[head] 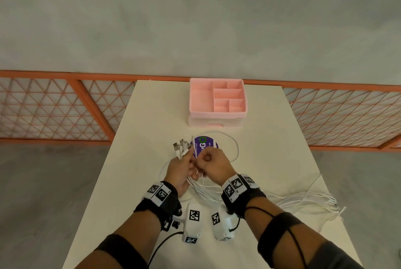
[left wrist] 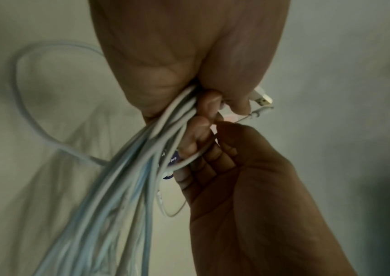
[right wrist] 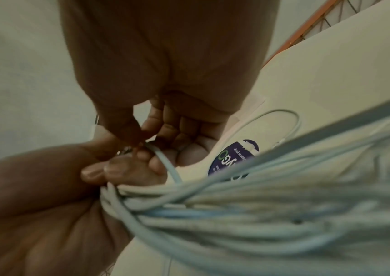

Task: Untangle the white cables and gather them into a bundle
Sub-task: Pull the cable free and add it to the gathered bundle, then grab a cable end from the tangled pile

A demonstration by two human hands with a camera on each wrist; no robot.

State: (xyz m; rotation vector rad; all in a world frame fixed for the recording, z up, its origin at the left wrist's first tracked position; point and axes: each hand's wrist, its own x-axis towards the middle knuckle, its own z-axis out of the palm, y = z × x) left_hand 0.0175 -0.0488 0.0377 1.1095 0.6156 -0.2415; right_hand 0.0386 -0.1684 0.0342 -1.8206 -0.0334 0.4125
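Several white cables [head: 208, 192] run up from the table into my left hand [head: 186, 162], which grips them as a bunch, the USB plugs [head: 181, 148] fanning out above the fist. In the left wrist view the fingers [left wrist: 203, 110] curl round the bunch [left wrist: 123, 186], with one plug [left wrist: 262, 99] poking out. My right hand [head: 206, 158] is pressed against the left. Its thumb and forefinger [right wrist: 142, 136] pinch a single cable [right wrist: 168, 164] just above the bunch [right wrist: 236, 205]. The cables' loose ends [head: 303, 199] trail right across the table.
A purple round disc [head: 206, 143] lies on the cream table [head: 152, 116] just beyond my hands, with a loop of white cable [head: 237, 149] round it. A pink compartment box [head: 217, 101] stands at the far edge. Orange mesh fencing [head: 54, 108] runs behind the table.
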